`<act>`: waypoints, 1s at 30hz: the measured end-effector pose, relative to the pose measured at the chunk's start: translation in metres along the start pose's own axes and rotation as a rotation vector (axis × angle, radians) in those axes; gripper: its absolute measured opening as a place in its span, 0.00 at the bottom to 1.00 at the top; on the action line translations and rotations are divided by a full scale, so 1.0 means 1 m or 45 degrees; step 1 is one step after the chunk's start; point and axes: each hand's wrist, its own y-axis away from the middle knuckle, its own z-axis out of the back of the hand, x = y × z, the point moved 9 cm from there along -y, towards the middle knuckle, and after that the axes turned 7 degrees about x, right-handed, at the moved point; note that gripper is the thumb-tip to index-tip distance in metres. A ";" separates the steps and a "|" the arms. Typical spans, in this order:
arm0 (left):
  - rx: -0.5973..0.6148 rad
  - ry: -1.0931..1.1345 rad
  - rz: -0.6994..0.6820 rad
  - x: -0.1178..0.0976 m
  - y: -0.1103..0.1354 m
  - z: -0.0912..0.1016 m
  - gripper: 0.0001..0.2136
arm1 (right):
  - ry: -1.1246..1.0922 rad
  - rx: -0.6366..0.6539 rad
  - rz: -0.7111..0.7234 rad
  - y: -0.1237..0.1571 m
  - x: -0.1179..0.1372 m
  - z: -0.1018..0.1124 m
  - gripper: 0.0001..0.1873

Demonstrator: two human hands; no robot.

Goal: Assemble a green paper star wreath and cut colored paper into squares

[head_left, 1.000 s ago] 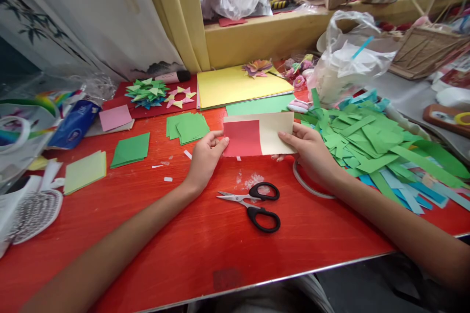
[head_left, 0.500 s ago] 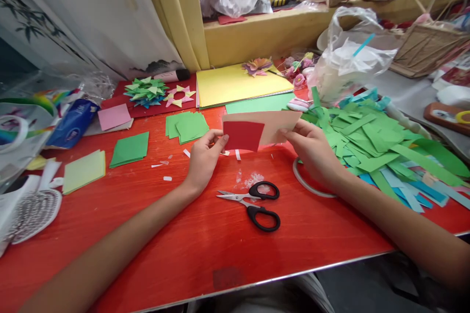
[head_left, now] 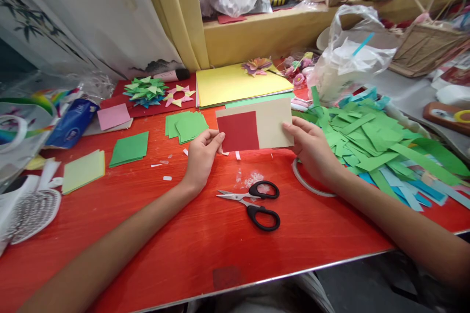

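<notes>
Above the table I hold up a cream strip of paper (head_left: 273,124), with a red square of paper (head_left: 238,132) over its left half. Whether the red part is a separate piece or a fold I cannot tell. My left hand (head_left: 203,159) pinches the left end at the lower corner of the red square. At the right end, my right hand (head_left: 312,146) grips the cream part between thumb and fingers. Black-handled scissors (head_left: 253,203) lie below the paper, blades slightly apart and pointing left. A pale ring (head_left: 308,186) lies partly under my right hand.
Green paper squares (head_left: 189,126), a darker green stack (head_left: 129,149) and a pale yellow-green stack (head_left: 84,171) lie leftward. Green and blue paper strips (head_left: 370,142) heap up at right. Yellow sheets (head_left: 238,85) and a folded paper star (head_left: 179,96) lie behind.
The paper has tilted to face me more squarely and looks flatter, less curved. It has shifted slightly left, and both hands keep their hold. The scissors have stayed put.
</notes>
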 end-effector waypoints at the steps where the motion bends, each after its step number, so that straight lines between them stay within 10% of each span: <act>1: -0.012 0.057 0.007 -0.001 0.001 0.000 0.09 | -0.031 0.017 0.008 0.001 0.003 -0.002 0.15; 9: 0.065 0.330 0.134 -0.002 0.017 -0.020 0.11 | 0.037 0.346 -0.032 0.013 0.005 -0.038 0.11; 30: 0.177 -0.092 0.044 -0.001 0.020 -0.031 0.10 | 0.010 0.087 -0.198 0.011 -0.012 -0.023 0.13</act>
